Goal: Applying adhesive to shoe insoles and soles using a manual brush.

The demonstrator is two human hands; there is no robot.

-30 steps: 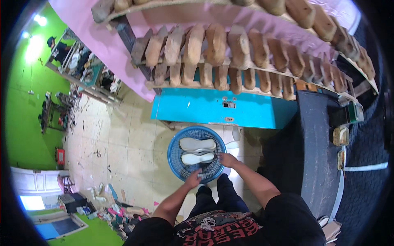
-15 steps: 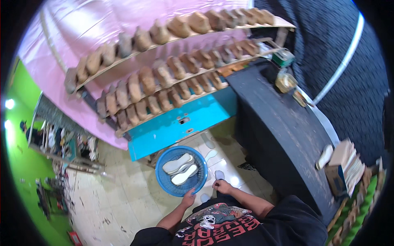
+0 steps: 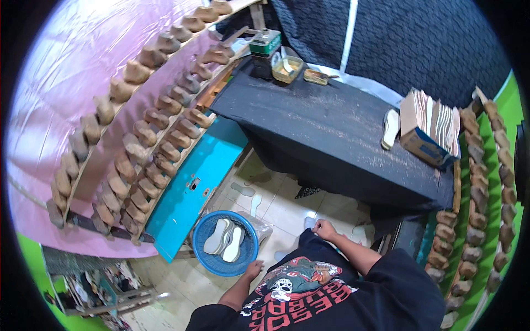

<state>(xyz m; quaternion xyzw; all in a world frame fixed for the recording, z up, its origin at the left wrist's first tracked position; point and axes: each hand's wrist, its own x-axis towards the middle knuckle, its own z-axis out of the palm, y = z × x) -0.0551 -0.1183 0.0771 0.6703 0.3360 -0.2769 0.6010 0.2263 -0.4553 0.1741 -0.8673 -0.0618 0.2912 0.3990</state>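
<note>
Off-white, smooth-faced shoe soles [image 3: 234, 244], broad at the front and narrowed at the waist, lay overlapping lengthwise inside a round blue plastic basket [image 3: 211, 263], just ahead and to the left of a worker's left hand [image 3: 254, 269], which hung loose and empty near the rim. The right hand [image 3: 324, 229] curled farther from the basket; whether it gripped anything could not be told.

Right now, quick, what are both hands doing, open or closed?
Left hand: near the blue basket, nothing seen in it; open or closed, can't tell.
Right hand: looks loosely curled, nothing seen; fully closed, can't tell.
</note>
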